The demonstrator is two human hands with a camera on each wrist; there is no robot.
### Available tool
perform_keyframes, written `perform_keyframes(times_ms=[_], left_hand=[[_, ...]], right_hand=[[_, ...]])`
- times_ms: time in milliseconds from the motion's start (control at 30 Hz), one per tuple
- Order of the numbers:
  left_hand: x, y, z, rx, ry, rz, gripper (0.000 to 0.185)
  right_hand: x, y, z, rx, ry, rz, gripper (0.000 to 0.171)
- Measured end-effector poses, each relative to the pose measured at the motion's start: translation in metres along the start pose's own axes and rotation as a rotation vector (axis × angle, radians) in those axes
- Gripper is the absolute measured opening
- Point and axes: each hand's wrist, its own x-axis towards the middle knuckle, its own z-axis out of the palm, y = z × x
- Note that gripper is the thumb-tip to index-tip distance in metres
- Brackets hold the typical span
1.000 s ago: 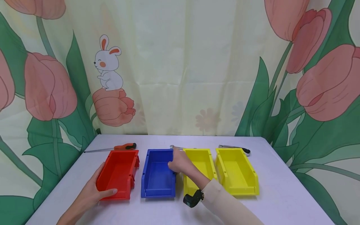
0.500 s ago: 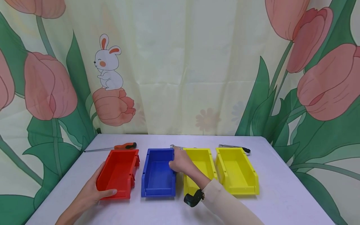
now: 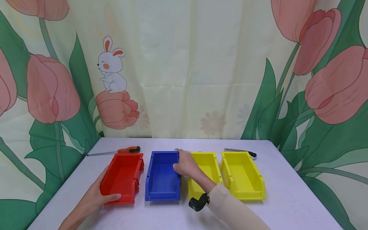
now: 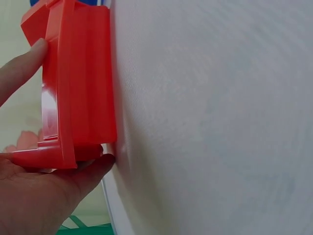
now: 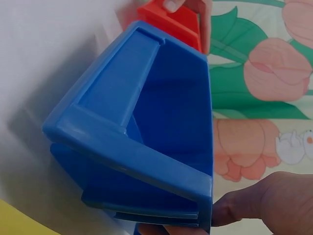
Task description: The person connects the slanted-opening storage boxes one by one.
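My left hand (image 3: 99, 193) grips the near left corner of a red bin (image 3: 123, 174), thumb along its front lip and fingers on its left wall. In the left wrist view the red bin (image 4: 73, 88) sits between thumb and fingers on the white table. My right hand (image 3: 181, 166) grips the right wall of a blue bin (image 3: 161, 179) near its far corner, with the fingers inside. The right wrist view shows the blue bin (image 5: 146, 137) close up, my thumb (image 5: 259, 200) on its outer wall.
Two yellow bins (image 3: 204, 166) (image 3: 242, 174) stand to the right of the blue one. Behind the row lie an orange-handled screwdriver (image 3: 120, 150), a wrench (image 3: 180, 149) and another metal tool (image 3: 241, 151). A flower-print curtain hangs behind the table (image 3: 287, 198).
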Motion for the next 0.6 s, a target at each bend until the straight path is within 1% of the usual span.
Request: perform_keyframes(times_ms=[267, 500, 600], left_hand=[[0.000, 0.004, 0.005, 0.007, 0.005, 0.022, 0.143], [0.001, 0.007, 0.010, 0.004, 0.004, 0.032, 0.142], [0.000, 0.009, 0.012, -0.009, -0.003, 0.040, 0.142]], right_hand=[[0.004, -0.010, -0.010, 0.010, -0.010, 0.023, 0.060], [0.008, -0.019, -0.017, 0.088, -0.030, 0.031, 0.061], [0.009, -0.023, -0.020, 0.099, -0.024, 0.029, 0.061]])
